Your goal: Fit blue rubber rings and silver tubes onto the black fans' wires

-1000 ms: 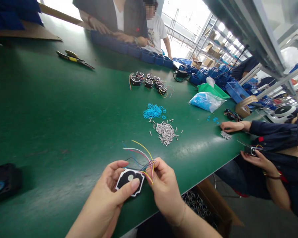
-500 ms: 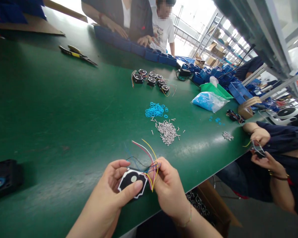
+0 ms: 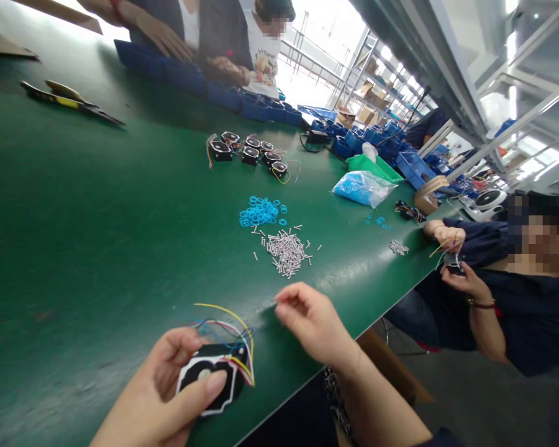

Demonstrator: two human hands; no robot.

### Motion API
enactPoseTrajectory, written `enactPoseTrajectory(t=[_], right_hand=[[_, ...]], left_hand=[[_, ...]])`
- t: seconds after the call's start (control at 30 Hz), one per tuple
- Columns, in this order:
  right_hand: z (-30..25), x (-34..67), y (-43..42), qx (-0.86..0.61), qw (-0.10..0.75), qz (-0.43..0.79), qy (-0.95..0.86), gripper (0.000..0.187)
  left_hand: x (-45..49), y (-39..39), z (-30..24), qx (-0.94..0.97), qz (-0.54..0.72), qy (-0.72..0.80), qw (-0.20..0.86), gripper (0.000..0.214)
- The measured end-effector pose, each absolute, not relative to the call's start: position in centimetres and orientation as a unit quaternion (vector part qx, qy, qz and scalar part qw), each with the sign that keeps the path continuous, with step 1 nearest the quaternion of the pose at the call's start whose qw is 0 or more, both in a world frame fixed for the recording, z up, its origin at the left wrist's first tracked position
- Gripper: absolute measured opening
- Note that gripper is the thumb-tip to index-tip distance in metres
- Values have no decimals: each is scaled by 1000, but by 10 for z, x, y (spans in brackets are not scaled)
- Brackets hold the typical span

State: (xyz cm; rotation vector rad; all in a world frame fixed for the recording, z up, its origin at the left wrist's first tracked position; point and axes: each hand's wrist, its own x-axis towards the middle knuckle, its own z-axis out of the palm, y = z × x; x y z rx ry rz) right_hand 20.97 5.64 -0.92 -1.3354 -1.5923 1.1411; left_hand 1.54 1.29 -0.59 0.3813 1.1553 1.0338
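Left hand point(image 3: 156, 397) holds the black motor point(image 3: 200, 372) just over the table point(image 3: 121, 248), inside its near edge; thumb pressed across the pale-rimmed face, other fingers round the far side; right hand point(image 3: 312, 323) is apart from it, near the same edge, fingers curled, tips close to the thumb; blurred there, cannot tell if they pinch anything.

Progress, as judged: wires point(image 3: 251, 354) are attached but hang in a loose arc, unbundled; no blue ring or screw visible on the motor, underside hidden; so handling looks unfinished.

Blue rings point(image 3: 259, 212) and screws point(image 3: 286, 254) lie in loose piles, screws closer to near edge; cluster of similar motors point(image 3: 250, 155) sits beyond, toward far edge, wires loose too, whether finished cannot tell; pliers point(image 3: 74, 102) farther left, toward far edge, unheld.
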Motion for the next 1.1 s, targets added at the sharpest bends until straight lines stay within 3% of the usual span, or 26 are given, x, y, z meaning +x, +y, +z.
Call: enactPoseTrajectory(t=[0.07,0.17,0.57,0.87,1.1], right_hand=[[-17,236,80,-611,336,198,-689,12],[-31,264,111,-633,252,67,-729,11],[-56,274,121,-625,186,27,-758,11],[-39,295,139,-514,154,137,-833,14],[-10,251,90,-518,234,205,-797,11]], left_hand=[[13,15,-10,182,458,515,701,43],[10,16,-11,179,467,532,683,38],[8,16,-4,129,513,501,685,27],[7,13,2,132,524,485,688,19],[8,14,-2,140,534,491,673,22]])
